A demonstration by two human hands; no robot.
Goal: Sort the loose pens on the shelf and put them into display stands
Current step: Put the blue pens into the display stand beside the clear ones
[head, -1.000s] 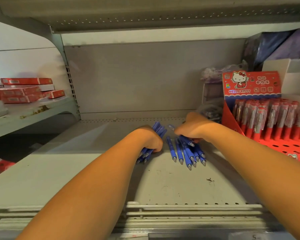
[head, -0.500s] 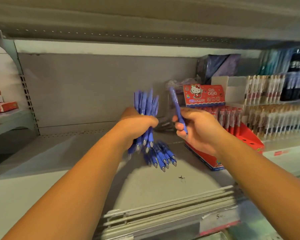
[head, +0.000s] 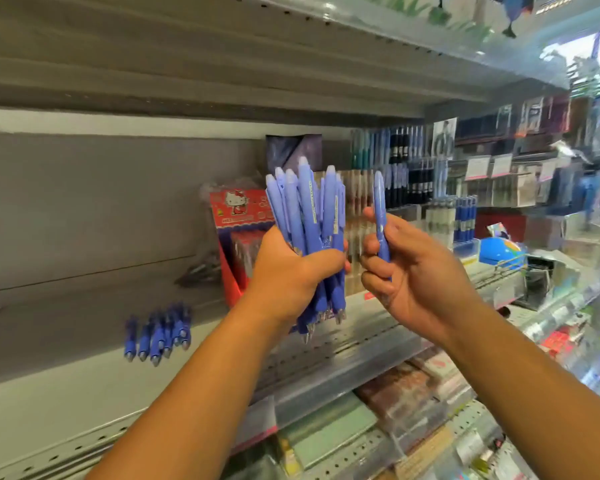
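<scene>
The nearest items are blurred flat packets on a lower level, below the front rail of the shelf. Both forearms reach over this rail from the near edge.

The left hand is raised above the shelf. Its fingers are curled tightly round a bundle of blue pens. The bundle stands roughly upright, with the push-button ends up and fanned out slightly. The tips project below the hand.

The right hand is at the same height, just right of the left hand. Its fingers and thumb pinch a single blue pen at its lower half. This pen is upright, button end up, and just beside the bundle with a narrow gap between them. Whether the fingertips of the two hands touch cannot be determined.

To the left of the hands, a short row of loose blue pens lies flat on the shelf, side by side, tips toward the near edge.

Further back, a red display stand with a cartoon cat on its header card stands against the grey back panel. The left hand partly hides it. Its contents are blurred.

At the far right, clear display stands hold upright pens in rows, among them a group of dark blue pens.
</scene>
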